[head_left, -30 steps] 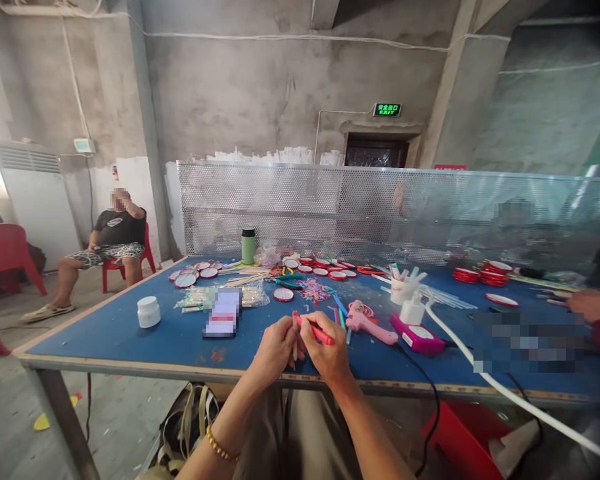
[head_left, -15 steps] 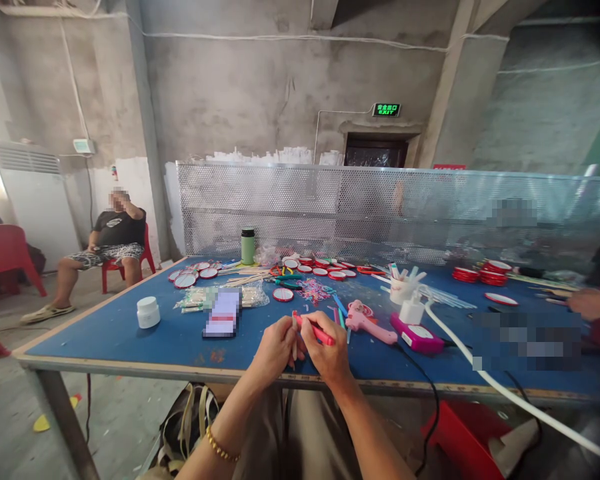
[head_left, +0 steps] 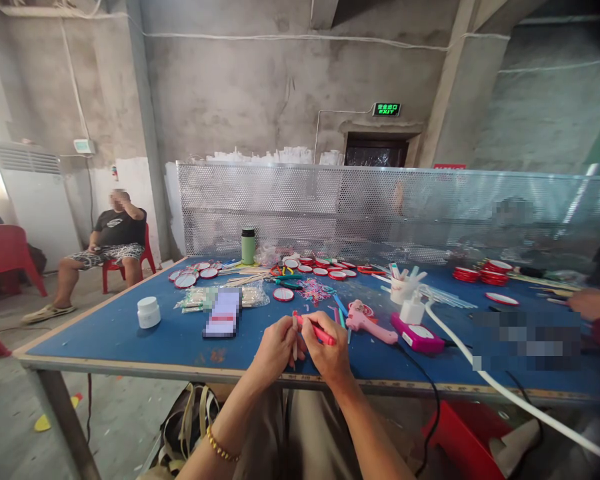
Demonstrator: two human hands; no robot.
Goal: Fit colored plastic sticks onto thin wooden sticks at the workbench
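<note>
My left hand [head_left: 276, 345] is closed round a thin pale stick [head_left: 295, 347], which stands nearly upright between its fingers above the table's front edge. My right hand [head_left: 329, 343] grips a slim red tool [head_left: 324, 335] that looks like a utility knife. The tool's front end meets the top of the stick between both hands; fingers partly hide the contact. Just beyond the right hand lies a pink glue gun [head_left: 367, 322]. A phone [head_left: 223, 313] rests on the table left of my hands.
On the blue table [head_left: 105, 340] are a white jar [head_left: 149, 312], a green bottle [head_left: 248, 247], red-rimmed discs [head_left: 283, 295], small colourful pieces [head_left: 316, 289], a cup of sticks [head_left: 400, 288] and a magenta box [head_left: 417, 333]. A white cable [head_left: 473, 357] crosses the right side. Another person's hand [head_left: 587, 305] is at far right.
Both hands keep nearly the same place and grip on the stick and red tool. Any shift of the fingers is too slight to make out.
</note>
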